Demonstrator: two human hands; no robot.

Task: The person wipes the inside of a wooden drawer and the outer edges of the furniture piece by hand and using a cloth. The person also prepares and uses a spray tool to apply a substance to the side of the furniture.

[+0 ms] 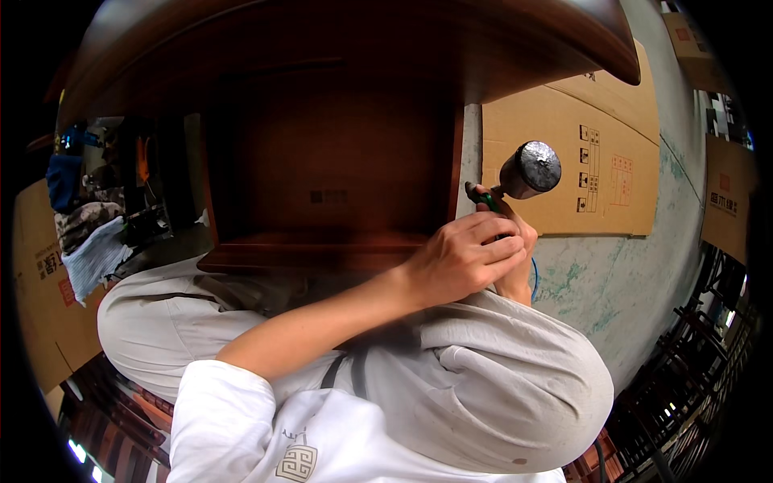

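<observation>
A spray gun with a round, paint-spattered metal cup (531, 169) is held above my right knee, its nozzle pointing toward the wooden furniture. Part of its green and dark body (487, 199) shows below the cup. My right hand (522, 241) grips the gun and is partly covered by the left. Reaching across from the left, my left hand (471, 253) has its fingers curled over the gun's rear and against the right hand; its fingertips are hidden. Just left of the hands stands the dark reddish-brown furniture (330, 153), with an open recess facing me.
A curved wooden top (564, 40) overhangs the recess. Flattened cardboard (539, 121) lies on the stained grey floor (588, 282) at right. A blue hose (535, 278) runs beside my right wrist. Rags (97, 249) and cardboard (48, 282) are at left, cartons (729, 193) at far right.
</observation>
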